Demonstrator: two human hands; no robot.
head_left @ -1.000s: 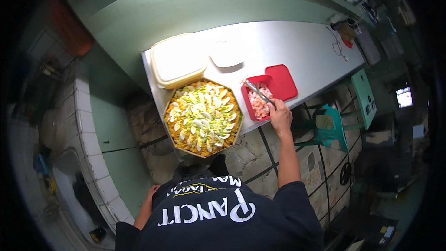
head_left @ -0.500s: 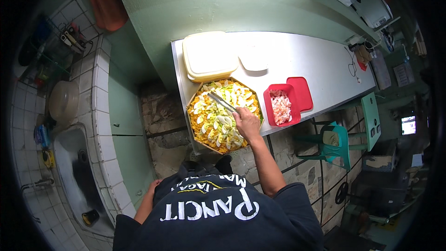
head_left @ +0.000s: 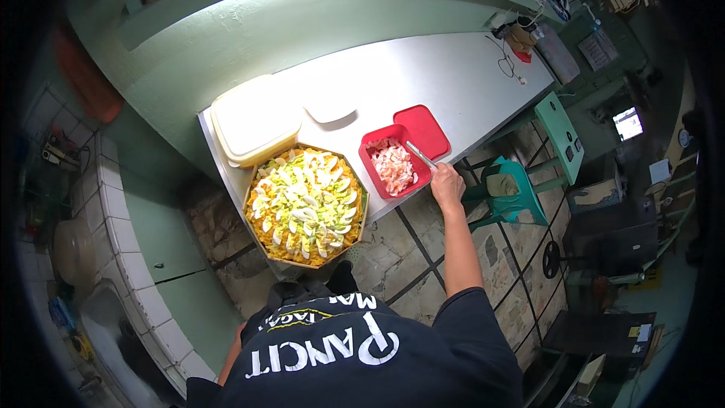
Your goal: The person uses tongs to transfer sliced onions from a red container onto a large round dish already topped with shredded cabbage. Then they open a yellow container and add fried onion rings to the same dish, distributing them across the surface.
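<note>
My right hand [head_left: 448, 186] is closed on metal tongs [head_left: 421, 156], whose tips are at the inner edge of a red plastic container [head_left: 371, 175]. Inside lie pink-and-white pieces [head_left: 393, 165] that look like peeled shrimp. Left of it, an octagonal tray [head_left: 252, 236] overhangs the table's front edge. It holds orange-yellow food [head_left: 264, 219] topped with shredded pale greens and egg slices [head_left: 306, 214]. Only a strip of my left arm [head_left: 232, 355] shows beside my dark shirt; the fingers of that hand are hidden.
A red lid [head_left: 423, 130] lies beside the container on the white table [head_left: 445, 75]. Behind the tray stands a pale lidded tub [head_left: 255, 122], near a white item [head_left: 332, 106] washed out by glare. A green chair [head_left: 521, 189] stands right; a tiled sink counter [head_left: 124, 230] runs along the left.
My right hand has moved the tongs from above the tray, rightward to the red container. The view has turned and shifted, so the table and tray appear further left.
</note>
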